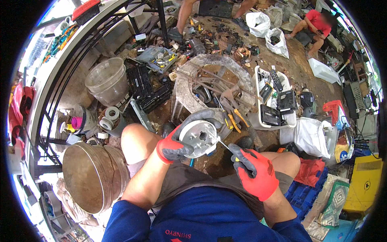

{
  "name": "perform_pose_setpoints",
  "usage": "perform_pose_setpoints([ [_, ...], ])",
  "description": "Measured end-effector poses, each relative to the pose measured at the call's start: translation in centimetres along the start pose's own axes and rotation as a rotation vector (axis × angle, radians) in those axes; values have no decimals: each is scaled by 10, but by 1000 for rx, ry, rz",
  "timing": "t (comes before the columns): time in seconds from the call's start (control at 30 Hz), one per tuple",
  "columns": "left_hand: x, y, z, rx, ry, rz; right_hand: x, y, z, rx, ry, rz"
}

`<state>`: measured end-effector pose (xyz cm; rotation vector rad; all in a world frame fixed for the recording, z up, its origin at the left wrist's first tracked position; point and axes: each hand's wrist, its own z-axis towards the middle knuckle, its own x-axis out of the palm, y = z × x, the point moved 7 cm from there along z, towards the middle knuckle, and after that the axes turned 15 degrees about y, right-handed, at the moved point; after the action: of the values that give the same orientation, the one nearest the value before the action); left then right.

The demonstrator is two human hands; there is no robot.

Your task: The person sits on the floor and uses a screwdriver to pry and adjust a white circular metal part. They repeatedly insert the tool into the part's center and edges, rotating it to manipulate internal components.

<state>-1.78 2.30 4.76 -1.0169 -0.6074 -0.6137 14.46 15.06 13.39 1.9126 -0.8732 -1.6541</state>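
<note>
My left hand [172,146], in a red and grey work glove, is closed round the rim of a round whitish disc-shaped part [192,139] with a dark hole at its centre. What the part belongs to, I cannot tell. In a matching glove, my right hand [258,172] grips a screwdriver [224,144]; its thin metal shaft points at the disc's right edge, and a bit of yellow handle shows below the fingers. Just beyond the disc, cutters with orange handles [235,121] lean against a round, worn grey stand [183,82] with metal bars on it.
White bin [258,121] of black electronic parts stands right of the stand. To the left are a clear tub [105,76] and a large brown-stained bucket [82,177]. Scrap [225,38] litters the far floor. Another person [316,26] in red sits far right; another's legs [185,18] show at the top.
</note>
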Motion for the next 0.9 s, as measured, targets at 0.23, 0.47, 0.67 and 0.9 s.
perform_pose_setpoints([
  [0.23, 2, 2, 1, -46, -72, 49, 3, -6, -2, -23, -26, 6],
  [0.47, -1, 1, -1, -7, -5, -1, 4, -6, 0, -30, -14, 34],
  [0.67, 1, 0, -1, -11, -14, 22, 0, 0, 2, -29, -7, 43],
  [0.9, -2, 0, -2, -165, 10, 308, -5, -12, 4, -11, 38, 45],
])
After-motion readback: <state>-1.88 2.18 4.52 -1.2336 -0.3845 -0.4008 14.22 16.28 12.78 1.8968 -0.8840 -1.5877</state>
